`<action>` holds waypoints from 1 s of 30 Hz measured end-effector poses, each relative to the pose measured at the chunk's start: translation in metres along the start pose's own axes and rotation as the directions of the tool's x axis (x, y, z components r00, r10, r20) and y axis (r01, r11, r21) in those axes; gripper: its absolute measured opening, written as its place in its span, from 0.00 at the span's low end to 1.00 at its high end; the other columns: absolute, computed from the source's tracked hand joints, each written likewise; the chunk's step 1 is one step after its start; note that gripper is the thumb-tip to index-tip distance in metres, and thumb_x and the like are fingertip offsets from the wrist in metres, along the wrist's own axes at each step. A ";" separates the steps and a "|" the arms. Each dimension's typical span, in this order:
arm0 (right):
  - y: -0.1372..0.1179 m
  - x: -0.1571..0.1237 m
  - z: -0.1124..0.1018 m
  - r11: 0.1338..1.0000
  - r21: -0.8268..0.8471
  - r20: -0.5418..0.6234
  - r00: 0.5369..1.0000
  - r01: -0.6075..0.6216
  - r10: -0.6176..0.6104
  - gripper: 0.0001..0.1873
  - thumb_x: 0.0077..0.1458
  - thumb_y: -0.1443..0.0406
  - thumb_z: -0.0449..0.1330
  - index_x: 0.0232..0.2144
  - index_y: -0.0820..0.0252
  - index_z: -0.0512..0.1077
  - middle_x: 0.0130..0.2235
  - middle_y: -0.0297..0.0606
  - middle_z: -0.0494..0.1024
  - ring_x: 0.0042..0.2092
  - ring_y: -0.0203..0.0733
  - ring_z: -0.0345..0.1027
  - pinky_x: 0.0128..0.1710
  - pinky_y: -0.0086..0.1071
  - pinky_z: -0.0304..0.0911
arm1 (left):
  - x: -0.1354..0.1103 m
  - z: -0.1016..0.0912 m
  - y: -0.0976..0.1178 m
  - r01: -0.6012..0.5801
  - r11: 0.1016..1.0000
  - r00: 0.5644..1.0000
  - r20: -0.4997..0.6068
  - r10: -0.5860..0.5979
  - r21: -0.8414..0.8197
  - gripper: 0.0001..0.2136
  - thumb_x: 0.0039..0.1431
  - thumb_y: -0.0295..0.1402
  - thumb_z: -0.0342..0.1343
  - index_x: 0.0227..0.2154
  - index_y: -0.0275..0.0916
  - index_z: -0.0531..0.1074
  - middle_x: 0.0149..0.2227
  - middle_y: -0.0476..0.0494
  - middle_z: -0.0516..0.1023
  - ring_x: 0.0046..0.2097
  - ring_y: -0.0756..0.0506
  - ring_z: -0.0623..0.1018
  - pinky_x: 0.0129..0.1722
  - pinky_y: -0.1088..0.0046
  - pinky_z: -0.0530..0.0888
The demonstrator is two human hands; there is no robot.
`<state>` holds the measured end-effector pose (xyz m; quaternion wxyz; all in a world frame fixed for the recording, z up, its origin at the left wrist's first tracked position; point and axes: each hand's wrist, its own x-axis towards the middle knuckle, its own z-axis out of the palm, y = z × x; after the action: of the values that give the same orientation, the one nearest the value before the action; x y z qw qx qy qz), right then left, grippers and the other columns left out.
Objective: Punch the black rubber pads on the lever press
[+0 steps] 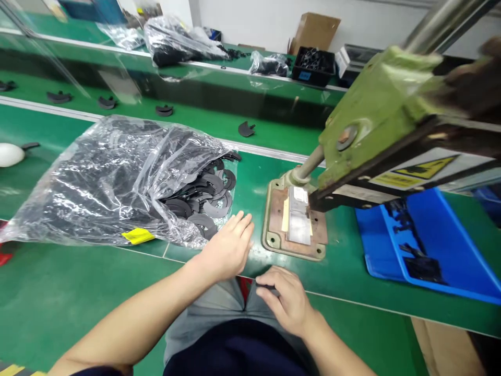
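Note:
My left hand (230,245) rests by the front edge of the green bench with its fingers stretched out, palm down. Beside it lies a clear plastic bag (113,167) full of dark grey curved plastic parts, and several crescent-shaped parts (217,203) spill from its mouth. My right hand (287,300) is closed at the bench edge, pinching a small black part (266,285) between thumb and fingers; most of that part is hidden. Ahead of my right hand stands a green press, with a metal block (299,222) on its base plate (270,219).
The press head (364,125) leans in from the right. A blue bin (462,245) holding black parts sits at right. Behind runs a green conveyor with spaced black parts (246,129). Farther back are a black crate (313,65), a cardboard box (318,32) and plastic bags (176,42).

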<state>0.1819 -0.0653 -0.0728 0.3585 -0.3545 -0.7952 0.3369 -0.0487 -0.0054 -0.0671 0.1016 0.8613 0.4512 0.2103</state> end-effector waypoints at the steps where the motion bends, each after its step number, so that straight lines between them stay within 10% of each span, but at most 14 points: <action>1: -0.001 0.000 0.000 0.998 0.046 -0.030 0.999 -0.033 0.034 0.04 0.63 0.64 0.65 0.42 0.52 0.78 0.32 0.33 0.82 0.32 0.38 0.75 0.34 0.35 0.69 | 0.012 0.002 -0.005 0.007 1.000 1.000 -0.003 -0.007 0.018 0.19 0.73 0.31 0.51 0.62 0.29 0.73 0.67 0.21 0.74 0.73 0.27 0.70 0.70 0.41 0.71; 6: -0.003 -0.001 0.002 0.942 0.246 -0.191 0.942 -0.228 0.278 0.11 0.69 0.57 0.60 0.38 0.54 0.79 0.33 0.35 0.80 0.33 0.36 0.72 0.35 0.34 0.67 | 0.042 -0.013 -0.007 0.027 0.991 0.990 -0.133 -0.044 -0.133 0.14 0.74 0.31 0.52 0.56 0.36 0.77 0.58 0.29 0.81 0.63 0.33 0.80 0.66 0.46 0.76; 12: -0.004 -0.008 0.008 0.809 0.508 -0.273 0.835 -0.297 0.478 0.22 0.74 0.49 0.47 0.47 0.55 0.74 0.27 0.29 0.65 0.28 0.34 0.60 0.30 0.32 0.61 | -0.009 -0.024 0.049 -0.058 0.842 0.977 -0.202 -0.062 -0.536 0.17 0.74 0.37 0.58 0.62 0.43 0.74 0.54 0.37 0.81 0.53 0.41 0.82 0.53 0.59 0.82; 30: -0.035 -0.032 0.002 0.835 0.506 -0.307 0.859 -0.219 0.411 0.19 0.73 0.50 0.50 0.55 0.52 0.70 0.30 0.29 0.68 0.32 0.34 0.65 0.38 0.34 0.67 | -0.039 -0.007 0.094 -0.157 0.813 0.968 -0.250 0.014 -0.561 0.10 0.70 0.31 0.63 0.52 0.44 0.79 0.45 0.41 0.86 0.46 0.44 0.84 0.48 0.62 0.82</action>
<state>0.1850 -0.1103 -0.0566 0.5250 -0.4511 -0.5318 0.4879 -0.0025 -0.0915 -0.0370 0.2936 0.7787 0.3359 0.4412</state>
